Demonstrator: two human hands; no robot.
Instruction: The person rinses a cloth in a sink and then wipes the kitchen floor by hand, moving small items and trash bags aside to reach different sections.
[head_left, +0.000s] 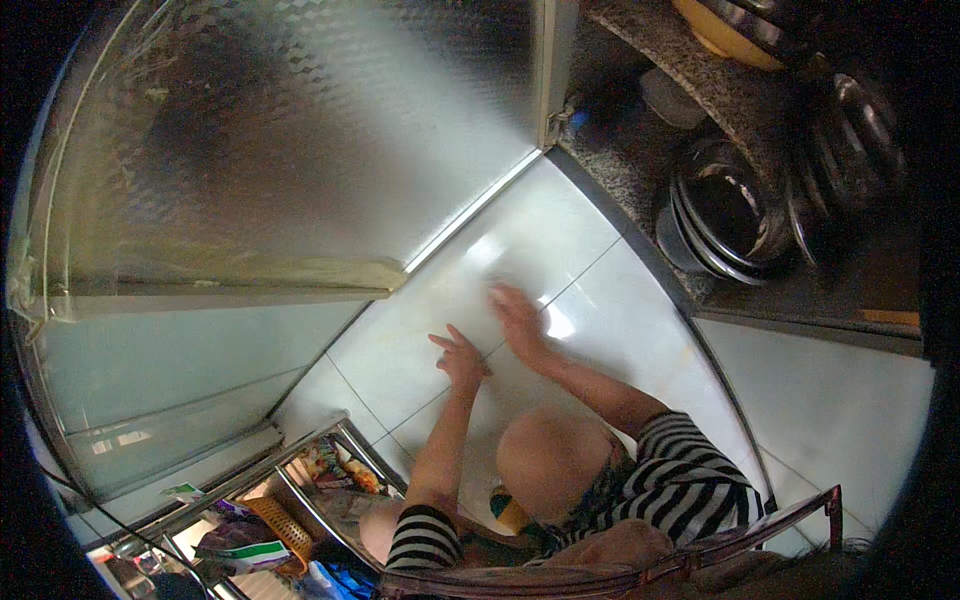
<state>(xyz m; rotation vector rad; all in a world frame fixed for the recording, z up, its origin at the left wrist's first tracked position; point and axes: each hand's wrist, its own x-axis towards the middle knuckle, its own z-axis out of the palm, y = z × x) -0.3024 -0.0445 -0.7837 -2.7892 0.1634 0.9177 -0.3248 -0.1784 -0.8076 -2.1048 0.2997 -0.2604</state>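
Observation:
My left hand (459, 361) hovers over or rests on white floor tiles (480, 270), its fingers spread and nothing in them. Just to its right and a little farther out, my right hand (519, 319) is blurred, its fingertips low over the tiles. Whether those fingers touch the floor or hold something small cannot be made out. Both forearms come out of black-and-white striped sleeves. Between them is my bent bare knee (551, 461).
An open door with a patterned glass panel (300, 150) fills the upper left. At right, a cupboard with a speckled stone shelf (720, 82) holds stacked metal pots (720, 217). A metal rack (360, 442) at lower left carries packets and a yellow basket (281, 529).

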